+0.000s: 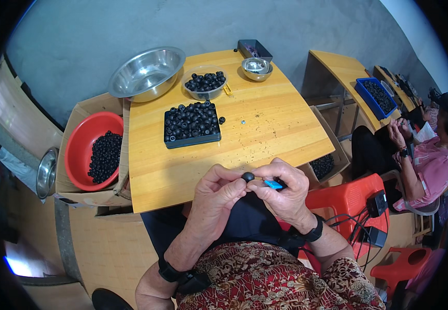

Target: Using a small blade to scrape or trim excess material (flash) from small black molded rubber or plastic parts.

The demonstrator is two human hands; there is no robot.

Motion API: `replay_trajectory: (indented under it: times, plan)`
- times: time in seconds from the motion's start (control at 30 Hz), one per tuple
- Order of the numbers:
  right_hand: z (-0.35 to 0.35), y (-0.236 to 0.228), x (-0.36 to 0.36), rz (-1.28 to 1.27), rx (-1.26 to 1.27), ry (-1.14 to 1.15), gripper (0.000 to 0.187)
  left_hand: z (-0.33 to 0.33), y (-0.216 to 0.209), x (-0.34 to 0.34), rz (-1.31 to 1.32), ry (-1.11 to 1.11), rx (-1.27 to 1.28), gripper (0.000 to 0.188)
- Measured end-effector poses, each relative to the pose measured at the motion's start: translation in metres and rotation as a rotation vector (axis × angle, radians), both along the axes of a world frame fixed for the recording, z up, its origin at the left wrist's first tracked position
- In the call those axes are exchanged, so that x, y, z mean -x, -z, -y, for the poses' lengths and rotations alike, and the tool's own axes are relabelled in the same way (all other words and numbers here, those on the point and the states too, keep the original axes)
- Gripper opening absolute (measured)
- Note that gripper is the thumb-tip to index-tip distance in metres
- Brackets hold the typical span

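Near the table's front edge, my left hand [218, 187] pinches a small round black piece [248, 176] between thumb and fingers. Close against it, my right hand [287, 187] is closed on a small blue tool [273, 184]; its working end is too small to make out. Both hands meet at the black piece, above my lap. Beyond them on the table, a dark square tray [193, 142] is heaped with similar black pieces, each with a hole where its end shows. One loose black piece [222, 120] lies beside the tray's right side.
Farther back are a clear tub [203, 95] of black pieces, a large steel basin [149, 72], small bowls [257, 75] and a dark bin [255, 43]. A red basin [79, 155] sits in a carton at left. At right are a red stool [348, 199], cables and a seated person [425, 170].
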State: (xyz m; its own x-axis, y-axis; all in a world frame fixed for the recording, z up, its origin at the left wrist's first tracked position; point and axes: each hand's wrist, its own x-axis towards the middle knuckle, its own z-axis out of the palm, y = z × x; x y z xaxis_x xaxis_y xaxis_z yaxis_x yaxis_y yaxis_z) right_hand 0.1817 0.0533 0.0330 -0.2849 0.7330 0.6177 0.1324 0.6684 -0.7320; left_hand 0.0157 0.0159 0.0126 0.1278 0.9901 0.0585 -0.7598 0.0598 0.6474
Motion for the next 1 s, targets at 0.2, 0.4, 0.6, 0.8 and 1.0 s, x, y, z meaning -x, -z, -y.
replay_trajectory:
  times: [0.2,0.4,0.6,0.8,1.0]
  plan:
    - [-0.0003,-0.0036,-0.0006,-0.014,0.112,-0.047,0.024,-0.0004,-0.0017,-0.0016,0.049,0.0,0.066,0.015]
    - [0.0003,-0.0039,-0.0024,-0.003,0.161,-0.058,0.023,0.0004,-0.0006,-0.0012,0.025,0.027,0.064,0.009]
    - [-0.002,-0.0046,-0.0042,0.01,0.161,-0.091,0.024,0.0003,-0.0045,-0.0001,0.089,0.113,0.145,0.011]
    - [-0.0018,-0.0046,-0.0051,0.021,0.125,-0.061,0.026,0.0005,-0.0044,-0.0013,0.053,0.098,0.13,0.009]
    - [-0.0043,-0.0065,-0.0074,0.077,0.089,-0.11,0.027,0.0005,-0.0063,0.0014,0.118,0.119,0.121,0.009]
